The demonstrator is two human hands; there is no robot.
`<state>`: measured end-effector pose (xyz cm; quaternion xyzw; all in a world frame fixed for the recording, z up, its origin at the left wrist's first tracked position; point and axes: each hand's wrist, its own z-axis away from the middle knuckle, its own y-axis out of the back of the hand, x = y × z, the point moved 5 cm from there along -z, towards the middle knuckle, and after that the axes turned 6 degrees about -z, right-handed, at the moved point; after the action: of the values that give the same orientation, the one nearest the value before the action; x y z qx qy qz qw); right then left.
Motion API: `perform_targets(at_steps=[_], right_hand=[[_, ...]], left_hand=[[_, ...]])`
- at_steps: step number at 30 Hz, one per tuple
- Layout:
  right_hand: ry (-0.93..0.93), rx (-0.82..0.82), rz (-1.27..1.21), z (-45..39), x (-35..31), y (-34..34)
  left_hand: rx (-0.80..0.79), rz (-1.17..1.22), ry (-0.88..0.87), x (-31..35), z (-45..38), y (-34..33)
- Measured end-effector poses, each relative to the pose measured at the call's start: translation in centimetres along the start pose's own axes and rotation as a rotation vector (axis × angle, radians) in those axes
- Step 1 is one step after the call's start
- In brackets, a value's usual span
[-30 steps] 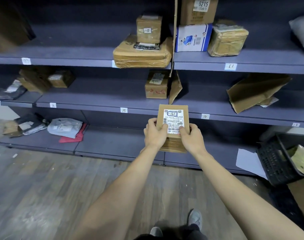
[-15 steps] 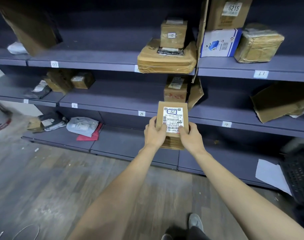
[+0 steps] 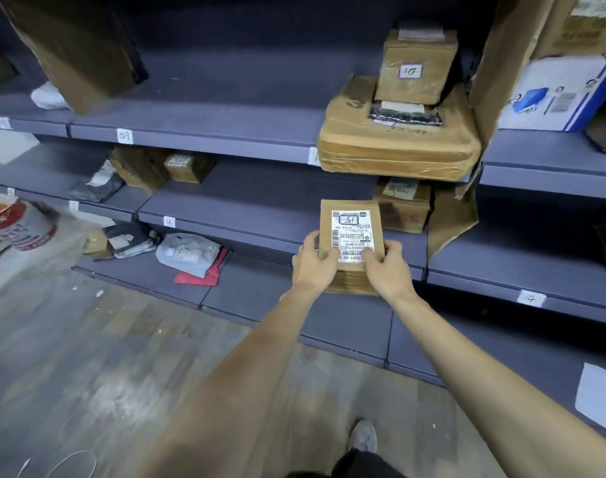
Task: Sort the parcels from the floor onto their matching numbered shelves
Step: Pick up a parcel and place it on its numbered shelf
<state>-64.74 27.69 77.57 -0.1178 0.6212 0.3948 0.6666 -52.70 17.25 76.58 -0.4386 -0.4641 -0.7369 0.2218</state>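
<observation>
brown cardboard parcel (image 3: 350,236) sits in my head view, label up with a boxed 15 written on it. my left hand (image 3: 314,264) and right hand (image 3: 384,270) both grip its near end, holding it in front of the middle shelf (image 3: 260,215), by the brown box (image 3: 403,205).

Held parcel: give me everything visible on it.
The parcel is a small brown cardboard box, seemingly taped. On its top face is a white printed label with barcodes and a handwritten, boxed 15, upside down to the camera. It is held flat before the middle shelf, left hand and right hand gripping its near corners.
</observation>
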Motion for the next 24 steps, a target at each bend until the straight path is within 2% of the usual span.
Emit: perform_targets(at_steps=[10, 19, 24], right_hand=[[-0.008, 0.016, 0.032, -8.3, -0.9, -4.3], [-0.051, 0.090, 0.027, -13.5, -0.6, -7.7], [-0.044, 0.178, 0.012, -18.5, 1.0, -8.9]], left_hand=[[-0.038, 0.012, 0.029, -2.9, -10.4, 0.5], [-0.100, -0.008, -0.051, -3.4, -17.4, 0.3], [-0.227, -0.097, -0.146, -4.5, -23.3, -2.4]])
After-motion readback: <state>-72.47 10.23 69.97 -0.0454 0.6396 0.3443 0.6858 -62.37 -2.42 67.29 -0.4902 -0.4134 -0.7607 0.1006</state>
